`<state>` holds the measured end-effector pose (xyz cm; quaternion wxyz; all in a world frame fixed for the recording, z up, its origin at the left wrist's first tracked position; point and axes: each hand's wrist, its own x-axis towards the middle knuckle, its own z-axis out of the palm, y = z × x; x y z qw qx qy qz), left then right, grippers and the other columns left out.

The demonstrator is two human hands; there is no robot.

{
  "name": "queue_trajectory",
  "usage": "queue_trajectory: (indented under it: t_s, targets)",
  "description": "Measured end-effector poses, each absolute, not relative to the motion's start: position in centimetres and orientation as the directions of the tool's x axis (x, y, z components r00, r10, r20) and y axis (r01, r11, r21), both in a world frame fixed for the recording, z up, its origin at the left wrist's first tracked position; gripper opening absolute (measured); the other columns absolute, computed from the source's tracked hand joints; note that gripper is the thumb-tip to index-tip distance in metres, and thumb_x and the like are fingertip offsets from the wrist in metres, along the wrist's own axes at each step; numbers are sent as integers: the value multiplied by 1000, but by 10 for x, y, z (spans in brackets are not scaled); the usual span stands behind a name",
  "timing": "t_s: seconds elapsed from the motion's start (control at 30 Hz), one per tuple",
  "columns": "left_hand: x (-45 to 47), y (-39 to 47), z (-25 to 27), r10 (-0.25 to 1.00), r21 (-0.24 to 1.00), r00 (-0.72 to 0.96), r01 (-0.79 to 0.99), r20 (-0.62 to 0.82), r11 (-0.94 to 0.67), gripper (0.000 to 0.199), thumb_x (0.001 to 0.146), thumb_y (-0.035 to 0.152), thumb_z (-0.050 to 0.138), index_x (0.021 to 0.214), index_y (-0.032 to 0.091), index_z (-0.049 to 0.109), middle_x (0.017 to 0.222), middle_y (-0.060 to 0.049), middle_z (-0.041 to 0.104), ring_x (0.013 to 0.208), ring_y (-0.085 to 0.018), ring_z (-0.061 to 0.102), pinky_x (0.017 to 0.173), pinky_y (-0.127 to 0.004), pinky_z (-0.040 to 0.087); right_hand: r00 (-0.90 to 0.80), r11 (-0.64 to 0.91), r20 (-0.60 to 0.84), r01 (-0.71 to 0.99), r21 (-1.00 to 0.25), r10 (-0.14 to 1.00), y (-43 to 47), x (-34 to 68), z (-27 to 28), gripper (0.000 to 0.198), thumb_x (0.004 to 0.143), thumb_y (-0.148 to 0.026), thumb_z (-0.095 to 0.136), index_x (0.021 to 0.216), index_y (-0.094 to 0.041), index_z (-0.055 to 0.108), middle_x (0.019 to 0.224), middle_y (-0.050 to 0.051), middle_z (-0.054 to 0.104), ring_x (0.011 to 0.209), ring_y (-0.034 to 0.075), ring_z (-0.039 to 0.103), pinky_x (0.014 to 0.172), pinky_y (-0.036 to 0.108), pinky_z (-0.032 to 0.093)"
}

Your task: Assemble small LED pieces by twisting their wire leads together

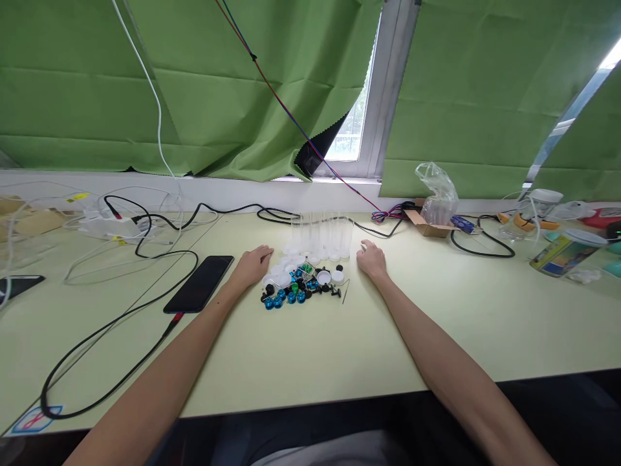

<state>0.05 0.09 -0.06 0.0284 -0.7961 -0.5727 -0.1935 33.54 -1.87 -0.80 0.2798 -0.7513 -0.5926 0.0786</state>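
My left hand (pixel 253 264) lies on the table just left of a pile of small parts, its fingers stretched forward with nothing in them. On the pile's other side my right hand (pixel 372 259) rests on the tabletop, fingers loosely apart and holding nothing. Clear plastic tubes (pixel 317 236) stand in a cluster between the hands. In front of them are round white caps (pixel 324 278), shiny blue wheel-like pieces (pixel 291 297), green pieces (pixel 306 268) and small black pieces (pixel 336 292). A thin metal rod (pixel 345 292) lies at the pile's right edge.
A black phone (pixel 198 285) with a black cable (pixel 111 310) lies beside my left forearm. At the back right are a cardboard box (pixel 429 225) with a plastic bag (pixel 436 191), a printed can (pixel 565 252) and a clear jar (pixel 533 210). A power strip (pixel 109 223) sits back left.
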Motion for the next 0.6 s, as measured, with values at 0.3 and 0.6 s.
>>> queue_trajectory:
  t_s: [0.3, 0.6]
  targets:
    - [2, 0, 0, 904, 178, 264, 925, 336, -336, 40, 90, 24, 36, 112, 21, 68, 125, -6, 66, 113, -24, 62, 97, -32, 45, 281, -145, 206, 851, -505, 937, -19, 335, -8, 44, 88, -18, 41, 129, -13, 56, 130, 13, 61, 122, 26, 54, 105, 36, 36]
    - [3, -3, 3, 914, 173, 256, 931, 316, -320, 41, 90, 24, 34, 113, 21, 68, 120, -6, 68, 114, -22, 61, 98, -32, 44, 273, -140, 202, 853, -502, 940, -19, 335, -8, 43, 88, -19, 42, 128, -13, 57, 128, 12, 62, 122, 26, 54, 105, 36, 36]
